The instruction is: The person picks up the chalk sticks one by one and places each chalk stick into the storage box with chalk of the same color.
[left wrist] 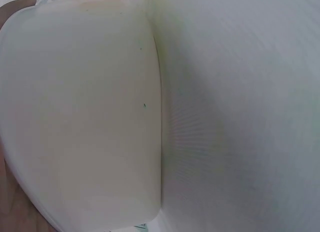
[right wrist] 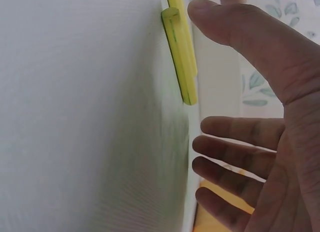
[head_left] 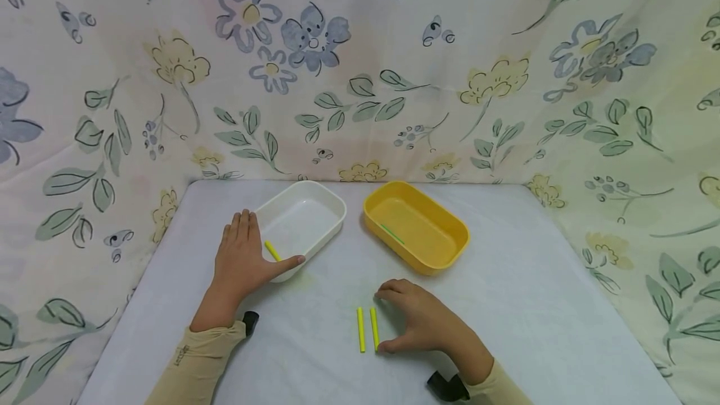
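Beside right hand [head_left: 427,324]: two thin yellow sticks [head_left: 368,329], parallel, flat on table [head_left: 534,305]

- No readable words, brands, numbers or signs show in any view.
- The left sleeve [head_left: 194,355] carries a small dark mark near the cuff; it may be lettering, but it is too small and blurred to read.
- The floral cloth [head_left: 360,67] shows only a printed pattern.
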A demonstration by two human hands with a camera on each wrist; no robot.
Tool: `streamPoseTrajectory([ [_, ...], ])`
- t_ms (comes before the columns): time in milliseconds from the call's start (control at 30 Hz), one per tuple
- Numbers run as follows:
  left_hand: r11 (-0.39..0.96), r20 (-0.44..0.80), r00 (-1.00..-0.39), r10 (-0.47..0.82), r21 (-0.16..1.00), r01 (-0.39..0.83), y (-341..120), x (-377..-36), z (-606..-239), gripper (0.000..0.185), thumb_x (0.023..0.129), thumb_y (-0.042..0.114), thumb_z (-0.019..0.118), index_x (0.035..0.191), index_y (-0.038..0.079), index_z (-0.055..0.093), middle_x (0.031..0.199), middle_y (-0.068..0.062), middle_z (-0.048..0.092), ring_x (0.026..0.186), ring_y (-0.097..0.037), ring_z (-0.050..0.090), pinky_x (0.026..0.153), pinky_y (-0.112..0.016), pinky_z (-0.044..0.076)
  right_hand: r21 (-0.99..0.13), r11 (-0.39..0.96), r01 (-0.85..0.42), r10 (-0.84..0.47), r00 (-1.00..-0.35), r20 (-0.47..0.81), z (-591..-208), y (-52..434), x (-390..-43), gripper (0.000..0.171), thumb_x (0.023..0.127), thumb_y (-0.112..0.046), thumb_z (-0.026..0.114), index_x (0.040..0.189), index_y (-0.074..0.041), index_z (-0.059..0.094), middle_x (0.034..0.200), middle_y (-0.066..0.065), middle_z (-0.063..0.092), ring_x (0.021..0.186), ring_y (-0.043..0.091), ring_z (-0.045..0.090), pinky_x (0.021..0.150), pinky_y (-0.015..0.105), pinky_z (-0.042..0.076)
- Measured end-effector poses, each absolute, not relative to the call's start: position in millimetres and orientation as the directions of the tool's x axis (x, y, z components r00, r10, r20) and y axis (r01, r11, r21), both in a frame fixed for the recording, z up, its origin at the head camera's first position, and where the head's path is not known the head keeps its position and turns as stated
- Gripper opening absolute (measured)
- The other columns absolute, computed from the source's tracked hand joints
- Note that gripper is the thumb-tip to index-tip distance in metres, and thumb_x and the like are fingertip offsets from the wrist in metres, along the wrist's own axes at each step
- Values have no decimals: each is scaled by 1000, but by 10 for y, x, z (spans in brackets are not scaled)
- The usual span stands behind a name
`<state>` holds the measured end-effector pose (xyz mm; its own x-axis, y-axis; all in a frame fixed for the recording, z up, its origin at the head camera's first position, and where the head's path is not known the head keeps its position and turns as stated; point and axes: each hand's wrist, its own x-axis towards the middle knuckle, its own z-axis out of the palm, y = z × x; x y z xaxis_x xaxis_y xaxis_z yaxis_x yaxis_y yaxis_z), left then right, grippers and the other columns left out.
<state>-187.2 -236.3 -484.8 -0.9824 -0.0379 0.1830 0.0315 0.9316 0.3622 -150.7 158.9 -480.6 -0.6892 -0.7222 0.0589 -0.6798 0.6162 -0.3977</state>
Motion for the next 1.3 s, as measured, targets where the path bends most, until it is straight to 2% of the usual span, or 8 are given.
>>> streamPoseTrajectory([
  [600,933,183,-983,-28,359,40,-2339,-1868,-4841,153,71,96,64,164,-14,12,173,-35,12,162,-52,11,131,-68,13,-398,614,-681,-723,-688,60,-4892,1582,-1493,82,73,-73,86,133,-20,68,138,-7,62,128,11,58,111,39,53],
  [933,934,211,-977,-29,353,48,-2348,-1847,-4845,151,71,94,66,163,-15,16,172,-36,15,162,-52,14,130,-68,15,-380,607,-697,-735,-675,64,-4912,1570,-1495,72,71,-68,91,123,-23,69,139,-5,62,128,13,59,111,39,53],
  [1300,933,190,-981,-31,359,40,-2350,-1850,-4835,153,71,95,65,164,-15,13,173,-35,12,162,-52,12,130,-68,14,-382,601,-702,-739,-671,69,-4912,1578,-1499,68,72,-69,90,118,-24,70,139,-5,63,128,12,58,110,39,53],
])
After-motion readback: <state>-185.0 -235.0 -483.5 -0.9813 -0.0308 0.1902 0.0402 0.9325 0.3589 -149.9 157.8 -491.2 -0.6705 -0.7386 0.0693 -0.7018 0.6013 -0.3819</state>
